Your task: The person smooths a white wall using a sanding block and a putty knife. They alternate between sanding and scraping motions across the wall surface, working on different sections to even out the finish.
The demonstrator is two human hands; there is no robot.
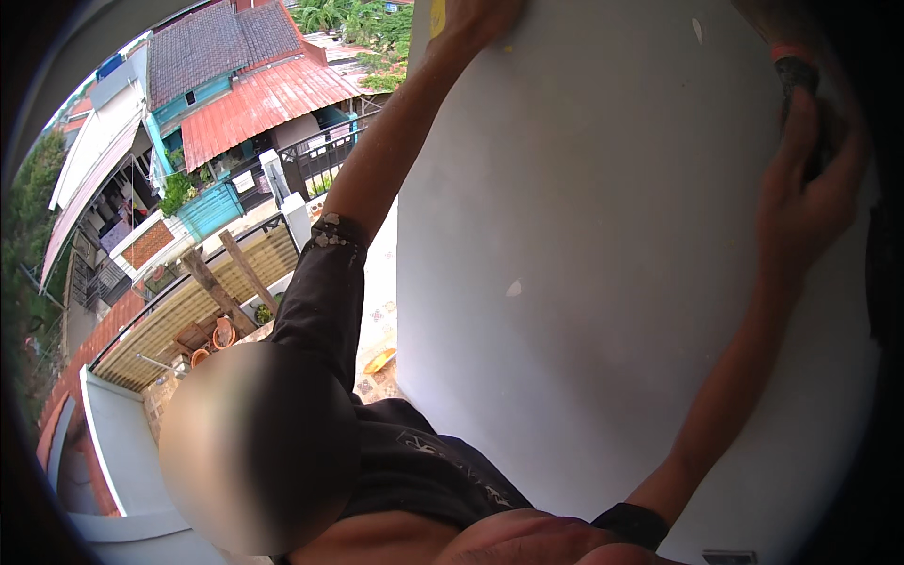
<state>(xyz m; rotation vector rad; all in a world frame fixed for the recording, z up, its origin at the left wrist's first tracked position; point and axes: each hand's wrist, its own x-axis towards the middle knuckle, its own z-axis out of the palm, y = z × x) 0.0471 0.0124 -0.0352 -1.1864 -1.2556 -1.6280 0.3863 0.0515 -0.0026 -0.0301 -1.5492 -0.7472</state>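
The dark-handled brush [797, 72], upper right of the frame, sits within the right hand's [806, 193] curled fingers and could slip down the pale wall [603, 235] if they loosened, while the left hand's [482, 17] grip, cropped at top centre, I cannot tell.

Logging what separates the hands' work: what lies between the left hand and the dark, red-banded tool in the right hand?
The head view shows smooth, pale-grey wall and one small white mark between the left hand and the tool.
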